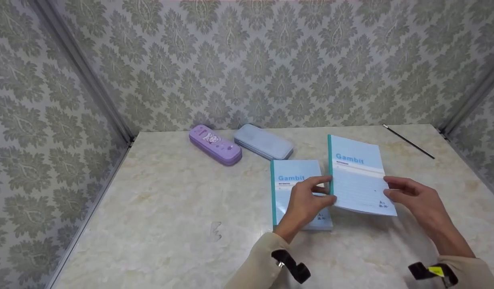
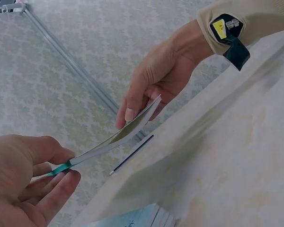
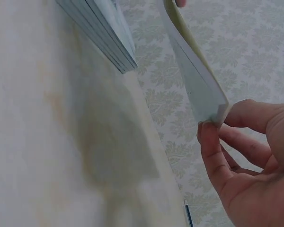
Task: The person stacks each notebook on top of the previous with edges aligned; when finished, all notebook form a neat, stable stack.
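Both hands hold a light blue notebook with a green spine up above the table. The left hand pinches its spine edge between thumb and fingers. On the opposite edge, the right hand pinches the cover near the lower corner. Seen edge-on in the left wrist view, the raised notebook bends slightly, with its cover and pages a little apart. A stack of similar notebooks lies on the table under the left hand, partly hidden by it; several page blocks show in the right wrist view.
A purple pencil case and a pale blue case lie towards the back of the marble-patterned table. At the back right is a thin dark pencil. Patterned walls enclose the back and sides.
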`<state>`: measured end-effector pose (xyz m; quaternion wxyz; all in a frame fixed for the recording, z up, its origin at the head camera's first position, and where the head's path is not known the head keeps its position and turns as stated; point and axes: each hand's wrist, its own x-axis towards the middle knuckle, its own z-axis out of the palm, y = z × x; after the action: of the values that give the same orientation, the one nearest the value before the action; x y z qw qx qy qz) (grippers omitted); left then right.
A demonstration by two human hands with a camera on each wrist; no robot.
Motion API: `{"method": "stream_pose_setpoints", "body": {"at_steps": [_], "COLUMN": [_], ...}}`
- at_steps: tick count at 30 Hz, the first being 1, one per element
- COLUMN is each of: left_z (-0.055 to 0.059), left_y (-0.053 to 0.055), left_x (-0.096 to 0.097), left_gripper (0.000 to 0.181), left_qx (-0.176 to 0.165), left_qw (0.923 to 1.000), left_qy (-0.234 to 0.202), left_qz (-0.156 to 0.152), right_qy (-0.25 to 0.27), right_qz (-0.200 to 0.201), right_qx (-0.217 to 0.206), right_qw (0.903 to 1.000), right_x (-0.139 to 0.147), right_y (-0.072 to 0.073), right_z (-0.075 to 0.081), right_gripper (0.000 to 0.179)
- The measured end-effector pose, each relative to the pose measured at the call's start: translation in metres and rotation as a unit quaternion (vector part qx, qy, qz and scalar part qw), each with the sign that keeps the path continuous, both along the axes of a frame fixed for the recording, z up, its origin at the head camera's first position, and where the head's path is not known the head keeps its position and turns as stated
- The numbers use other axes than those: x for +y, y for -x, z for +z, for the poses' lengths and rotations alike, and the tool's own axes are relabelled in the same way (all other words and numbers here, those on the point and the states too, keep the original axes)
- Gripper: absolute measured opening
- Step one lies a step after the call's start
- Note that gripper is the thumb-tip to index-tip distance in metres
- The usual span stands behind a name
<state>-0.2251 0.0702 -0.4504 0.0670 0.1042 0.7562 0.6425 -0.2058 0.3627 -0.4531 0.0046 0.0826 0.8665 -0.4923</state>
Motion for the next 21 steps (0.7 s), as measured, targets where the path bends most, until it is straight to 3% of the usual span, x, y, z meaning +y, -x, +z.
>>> {"method": "stream_pose_setpoints", "body": {"at_steps": [11, 21], "left_z": [-0.002, -0.006], "left_y": [0.002, 0.002], "left_x": [-0.036, -0.069], "left_gripper": [0.037, 0.030], "left_qx": [0.035, 0.028], "left_qw": [0.9985, 0.9966], "left_qy": [0.005, 0.029], "left_qz": [0.043, 0.072], "right_qy": [0.011, -0.009], "right_qz": [0.045, 0.080], "right_qx": [0.036, 0.042], "right_qw": [0.9983, 0.9959], "right_x": [-0.039, -0.070], "right_y": [0.008, 0.015], "right_z": [-0.003, -0.004], "right_gripper": [0.060, 0.056]}}
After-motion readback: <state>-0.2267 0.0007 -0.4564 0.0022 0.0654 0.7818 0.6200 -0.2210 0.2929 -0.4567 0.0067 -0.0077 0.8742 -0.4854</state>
